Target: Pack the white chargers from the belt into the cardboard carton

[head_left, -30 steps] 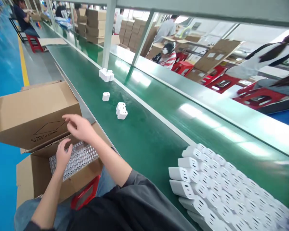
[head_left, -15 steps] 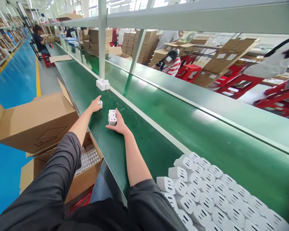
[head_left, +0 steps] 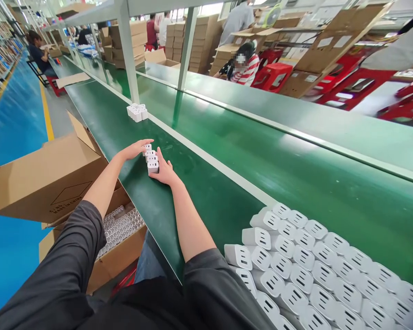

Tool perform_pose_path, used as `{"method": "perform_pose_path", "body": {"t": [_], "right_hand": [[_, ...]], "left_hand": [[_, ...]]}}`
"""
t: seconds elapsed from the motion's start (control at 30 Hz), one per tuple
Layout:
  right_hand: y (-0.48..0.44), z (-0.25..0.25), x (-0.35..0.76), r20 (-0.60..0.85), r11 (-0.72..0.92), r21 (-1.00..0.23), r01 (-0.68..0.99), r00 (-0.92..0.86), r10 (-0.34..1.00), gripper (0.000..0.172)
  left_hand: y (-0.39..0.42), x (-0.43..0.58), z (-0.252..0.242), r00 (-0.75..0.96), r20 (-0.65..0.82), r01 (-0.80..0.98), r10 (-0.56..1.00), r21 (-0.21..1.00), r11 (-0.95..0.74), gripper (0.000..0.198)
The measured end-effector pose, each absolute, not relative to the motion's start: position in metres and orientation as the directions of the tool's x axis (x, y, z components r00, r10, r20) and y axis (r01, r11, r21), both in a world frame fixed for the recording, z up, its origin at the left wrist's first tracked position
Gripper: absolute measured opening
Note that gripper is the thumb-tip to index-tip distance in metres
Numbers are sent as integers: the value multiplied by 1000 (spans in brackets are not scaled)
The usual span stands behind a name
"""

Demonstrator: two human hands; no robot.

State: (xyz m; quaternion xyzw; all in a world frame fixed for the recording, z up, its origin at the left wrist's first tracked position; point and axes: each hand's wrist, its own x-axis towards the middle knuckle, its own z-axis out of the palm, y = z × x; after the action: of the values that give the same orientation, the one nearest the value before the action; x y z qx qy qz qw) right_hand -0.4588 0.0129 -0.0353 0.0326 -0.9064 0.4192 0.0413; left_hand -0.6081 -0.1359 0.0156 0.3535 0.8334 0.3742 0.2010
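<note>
A short row of several white slotted blocks (head_left: 152, 160) stands on the green work surface (head_left: 199, 192). My left hand (head_left: 137, 149) is at the far end of the row, its fingers around the farthest block. On the near right side, my right hand (head_left: 163, 169) has thumb and fingers around the nearest blocks. Farther off, a small cluster of white blocks (head_left: 136, 112) stands by a metal post. Many more white blocks (head_left: 303, 261) lie packed together at the lower right, slotted ends facing up toward me.
An open cardboard box (head_left: 120, 252) at the left below the surface's edge holds rows of small pieces; its flap (head_left: 48, 178) sticks up. A metal post (head_left: 127, 55) rises from the divider strip. Seated people, red stools and cartons are beyond.
My left hand has brought its single block against the far end of the row. My right hand has closed in around the row. The view has shifted slightly.
</note>
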Motion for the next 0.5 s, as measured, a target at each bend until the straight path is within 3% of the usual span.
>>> {"method": "perform_pose_path", "body": {"t": [0.2,0.4,0.5], "right_hand": [[8,-34,-458,93,693,-718,-73,-996,-8,119],[8,-33,-457,73,685,-725,-67,-997,-20,109],[6,-33,-458,69,696,-714,-76,-997,-39,103]], "left_hand": [[-139,-586,3,-636,51,599,770,662,451,71],[-141,-574,-7,-600,10,664,800,565,490,119],[-139,-578,-4,-580,-58,673,812,527,519,130]]}}
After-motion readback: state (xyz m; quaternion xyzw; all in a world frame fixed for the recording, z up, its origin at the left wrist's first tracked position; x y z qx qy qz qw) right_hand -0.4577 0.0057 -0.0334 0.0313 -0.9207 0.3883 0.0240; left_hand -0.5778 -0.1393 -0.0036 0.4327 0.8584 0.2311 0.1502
